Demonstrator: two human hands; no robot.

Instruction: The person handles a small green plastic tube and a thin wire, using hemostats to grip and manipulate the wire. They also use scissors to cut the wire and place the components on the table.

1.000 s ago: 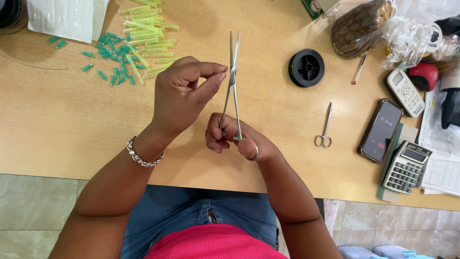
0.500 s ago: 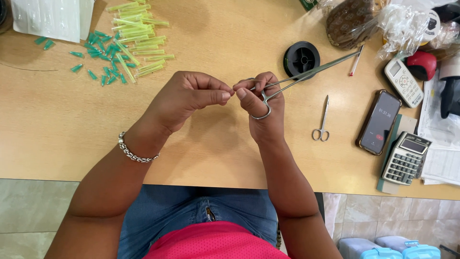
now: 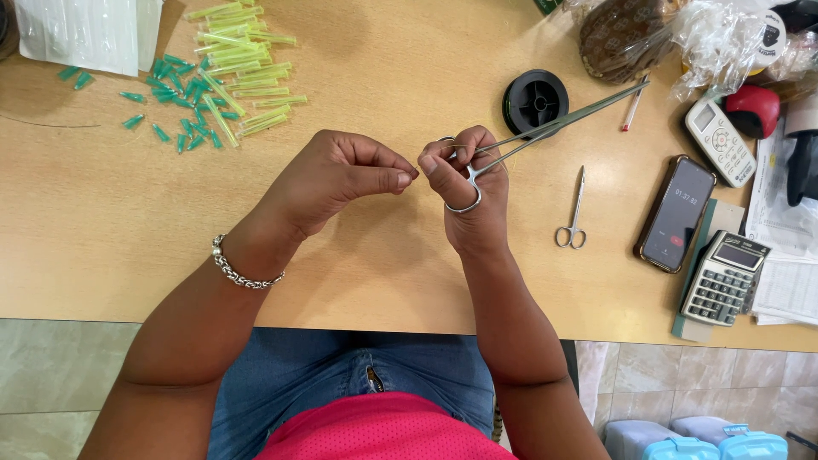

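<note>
My right hand [image 3: 469, 200] grips a long pair of metal forceps [image 3: 558, 123] by the ring handles, the jaws pointing up and to the right over the black thread spool [image 3: 535, 100]. My left hand [image 3: 341, 175] is pinched shut beside it, thumb and forefinger pressed together close to the right hand's fingertips. Whatever it pinches is too fine to see. Both hands hover over the wooden table [image 3: 102, 221], a chain bracelet [image 3: 243, 271] on the left wrist.
Yellow-green tubes [image 3: 247, 64] and small teal caps [image 3: 175, 106] lie scattered at the back left by a white packet [image 3: 85, 34]. Small scissors [image 3: 573, 213], a phone [image 3: 677, 213], a calculator [image 3: 724, 277], a white handset [image 3: 720, 140] and plastic bags [image 3: 673, 34] sit to the right.
The forceps swung from upright to pointing up-right. My right hand rose level with the left, and both hands came together fingertip to fingertip.
</note>
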